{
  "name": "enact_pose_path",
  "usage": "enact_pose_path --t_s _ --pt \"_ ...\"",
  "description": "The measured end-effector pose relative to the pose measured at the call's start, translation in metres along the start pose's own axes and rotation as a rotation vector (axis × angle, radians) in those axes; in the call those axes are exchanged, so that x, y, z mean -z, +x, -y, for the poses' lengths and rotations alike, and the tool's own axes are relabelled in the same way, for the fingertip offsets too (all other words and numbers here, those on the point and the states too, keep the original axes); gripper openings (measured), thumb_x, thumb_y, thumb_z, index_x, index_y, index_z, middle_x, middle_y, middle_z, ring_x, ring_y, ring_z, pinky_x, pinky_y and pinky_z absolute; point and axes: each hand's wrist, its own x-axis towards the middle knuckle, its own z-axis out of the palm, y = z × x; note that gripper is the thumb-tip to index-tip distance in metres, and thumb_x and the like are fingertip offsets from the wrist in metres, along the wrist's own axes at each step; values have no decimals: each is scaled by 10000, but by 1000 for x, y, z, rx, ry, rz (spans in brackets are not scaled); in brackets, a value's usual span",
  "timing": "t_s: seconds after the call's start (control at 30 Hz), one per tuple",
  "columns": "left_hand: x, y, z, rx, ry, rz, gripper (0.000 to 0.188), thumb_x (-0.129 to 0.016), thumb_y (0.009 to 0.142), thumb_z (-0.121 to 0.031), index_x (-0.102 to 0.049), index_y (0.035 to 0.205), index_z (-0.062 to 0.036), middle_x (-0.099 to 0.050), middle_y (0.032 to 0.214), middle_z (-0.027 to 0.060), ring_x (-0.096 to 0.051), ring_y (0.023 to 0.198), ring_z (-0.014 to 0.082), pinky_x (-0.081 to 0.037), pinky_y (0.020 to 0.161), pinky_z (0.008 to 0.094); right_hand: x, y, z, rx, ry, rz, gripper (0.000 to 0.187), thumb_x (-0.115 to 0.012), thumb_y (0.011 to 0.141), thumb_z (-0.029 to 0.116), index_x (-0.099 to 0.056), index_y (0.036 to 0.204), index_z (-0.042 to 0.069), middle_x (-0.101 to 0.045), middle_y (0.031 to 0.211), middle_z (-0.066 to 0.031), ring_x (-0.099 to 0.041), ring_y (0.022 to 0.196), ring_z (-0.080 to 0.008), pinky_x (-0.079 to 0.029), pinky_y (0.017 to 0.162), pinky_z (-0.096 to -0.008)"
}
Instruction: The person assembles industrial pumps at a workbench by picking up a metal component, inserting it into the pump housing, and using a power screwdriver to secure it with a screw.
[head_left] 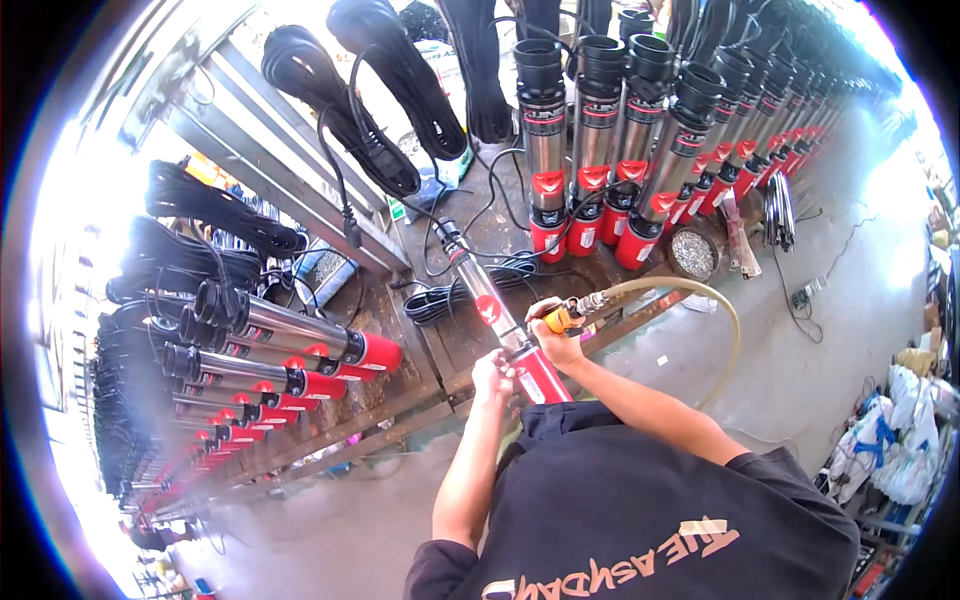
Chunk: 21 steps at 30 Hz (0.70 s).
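Observation:
A long steel submersible pump (487, 292) with a red lower end lies across the bench in front of me, its red end against my dark shirt. My left hand (493, 378) is closed at the side of the pump, near the joint between steel and red; what the fingertips pinch is hard to see. My right hand (555, 338) is closed round a small yellow air tool (562, 318), held close beside the pump's lower joint. A pale air hose (690, 285) runs from the tool's fitting and curves down to the right. The tool's working tip is hidden behind my fingers.
Upright pumps (597, 130) stand in a row at the back right, others (270, 340) lean on the left. Coiled black cables (400, 85) hang over a metal rail (285, 150). A bowl of small metal parts (693, 253) and a cable coil (480, 285) are near the pump.

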Motion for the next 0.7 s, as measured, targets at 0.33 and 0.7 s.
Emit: enact_pose_path --t_s 0.33,0.7 --pt "-27 3 -31 -144 890 149 313 -750 892 -424 -681 943 -123 -545 657 -68 -431 507 50 -313 468 228 16 14 26 -189 263 -227 210 -545 906 -67 -563 1094 26 -670 1039 -116 -675 901 -203 -547 832 -321" --pt "-29 -14 21 -426 1320 -326 756 -848 646 -617 -744 1006 40 -748 977 219 -734 941 338 -571 834 430 68 65 -15 -8 -177 -149 224 -651 893 -45 -602 1102 18 -691 1016 -74 -670 933 -134 -533 855 -275"
